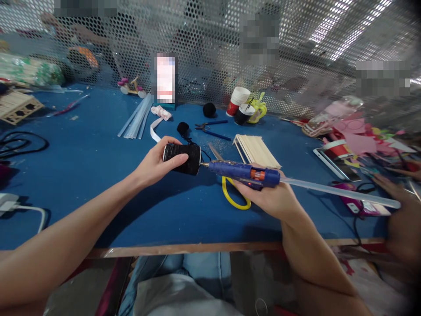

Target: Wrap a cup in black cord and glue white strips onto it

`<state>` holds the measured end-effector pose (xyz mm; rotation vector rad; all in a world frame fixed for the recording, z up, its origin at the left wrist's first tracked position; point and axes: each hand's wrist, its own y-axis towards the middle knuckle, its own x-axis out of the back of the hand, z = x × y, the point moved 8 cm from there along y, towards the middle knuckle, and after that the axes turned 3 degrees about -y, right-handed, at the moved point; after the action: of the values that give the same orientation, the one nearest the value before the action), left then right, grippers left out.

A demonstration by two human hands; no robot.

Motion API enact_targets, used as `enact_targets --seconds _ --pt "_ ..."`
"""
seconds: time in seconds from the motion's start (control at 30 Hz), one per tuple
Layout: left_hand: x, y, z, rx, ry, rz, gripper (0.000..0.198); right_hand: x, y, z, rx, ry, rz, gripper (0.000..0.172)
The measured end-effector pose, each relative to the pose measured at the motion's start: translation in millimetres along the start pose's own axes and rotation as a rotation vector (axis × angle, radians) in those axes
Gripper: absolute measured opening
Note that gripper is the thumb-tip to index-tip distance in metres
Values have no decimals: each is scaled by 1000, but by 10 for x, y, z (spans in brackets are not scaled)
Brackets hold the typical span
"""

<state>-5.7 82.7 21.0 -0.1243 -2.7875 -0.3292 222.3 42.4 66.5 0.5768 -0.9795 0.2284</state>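
Note:
My left hand (161,160) is closed around a black yarn-wrapped cup (189,164) that lies on its side, with a pale rim showing at its left end. A blue glue gun (241,172) rests in my right hand (271,197), and a long clear glue stick (342,192) sticks out of its back. The gun's metal nozzle meets, or nearly meets, the cup's right end. Under the gun lie scissors with yellow handles (236,206). Black yarn trails from the cup toward a small black yarn ball (183,128).
Beyond my hands are blue-handled pliers (215,131), another black ball (209,110), stacked paper cups (237,101) and a wooden stick frame (258,151). Clear glue sticks (136,118) lie left of a propped phone (165,79). Another person's hand (390,184) is at the right, near pink paper scraps.

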Motion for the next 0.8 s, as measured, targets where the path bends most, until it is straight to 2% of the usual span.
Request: enact_targets --seconds 0.2,0.4,0.53,0.8 --pt "-4 -9 -27 -5 6 3 39 -19 -4 13 13 -15 28 10" --pt "8 -25 -66 -33 69 -9 41 32 -19 -40 -16 -4 -66 11" --pt "4 -32 -84 -77 92 -3 41 18 -13 -33 0 -21 -40 10" --pt "0 -40 -108 -114 100 0 44 78 -16 -43 -4 -30 -110 8"
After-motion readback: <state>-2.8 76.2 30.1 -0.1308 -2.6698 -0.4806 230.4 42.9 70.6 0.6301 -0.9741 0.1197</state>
